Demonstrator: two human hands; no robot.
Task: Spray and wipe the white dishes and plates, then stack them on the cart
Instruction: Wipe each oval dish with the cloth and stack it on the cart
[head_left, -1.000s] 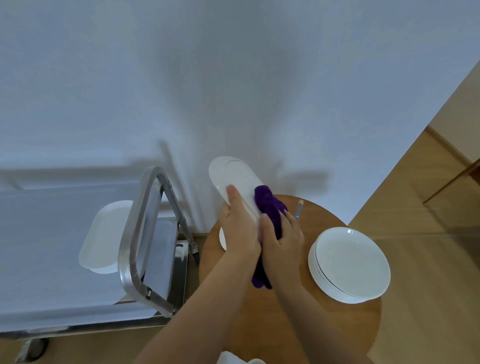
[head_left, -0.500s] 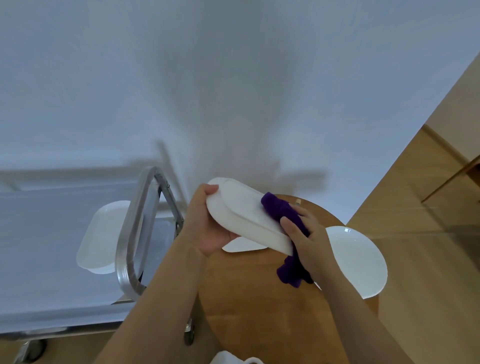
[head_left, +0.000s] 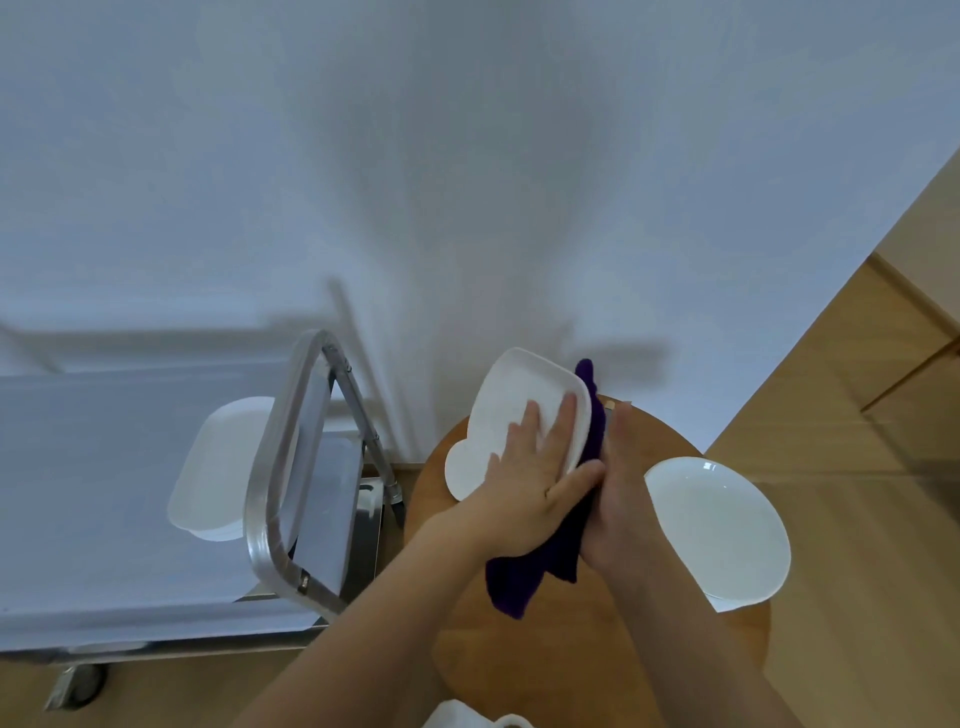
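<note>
- Since 0.5 s ago, the oblong white dish (head_left: 524, 410) has flipped over: its underside faces up and the left hand (head_left: 535, 478), which then cupped its end from beneath, now lies flat across it with fingers straight.
- On the cart (head_left: 93, 467), just left of the table, a low stack of oblong white dishes (head_left: 218, 478) already sits on the covered top shelf, so I judge part of the job finished.
- At the round wooden table (head_left: 597, 649), the work in hand is wiping, and more is left.
- Round white plates (head_left: 717, 525) lie at the table's right edge, well apart from the cart and not yet moved there; whether they are wiped, I cannot tell.
- Under the held dish, 1 more white dish (head_left: 460, 475) rests on the table.
- Between dish and right hand (head_left: 618, 504) hangs the purple cloth (head_left: 540, 566); that hand holds the cloth against the dish's right edge.
- No spray bottle shows clearly.
</note>
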